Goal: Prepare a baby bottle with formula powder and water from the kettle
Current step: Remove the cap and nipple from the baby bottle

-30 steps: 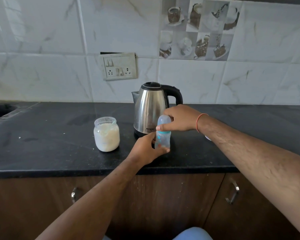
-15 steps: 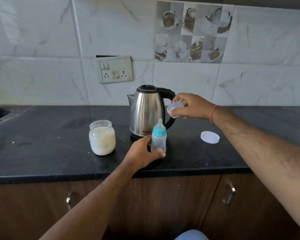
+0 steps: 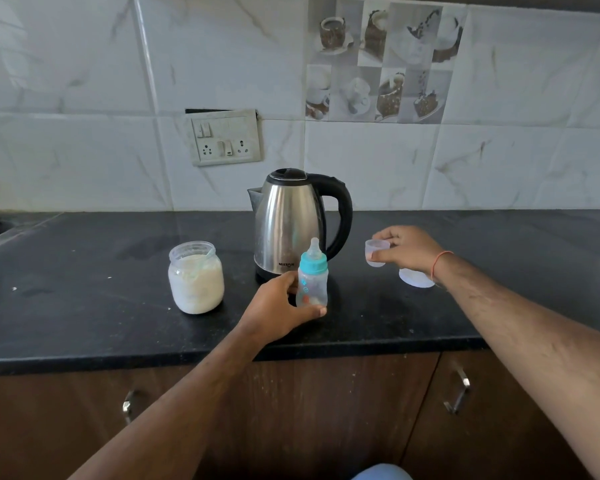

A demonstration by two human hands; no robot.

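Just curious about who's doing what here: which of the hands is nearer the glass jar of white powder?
Left. The left hand holds the clear teal-collared baby bottle just right of the glass jar of white powder; the right hand is farther right, beyond the steel kettle, holding a small clear cap.

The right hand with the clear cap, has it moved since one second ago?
Yes. The right hand was over the baby bottle in front of the kettle; now it holds the clear cap low to the right of the kettle, beside the white lid.
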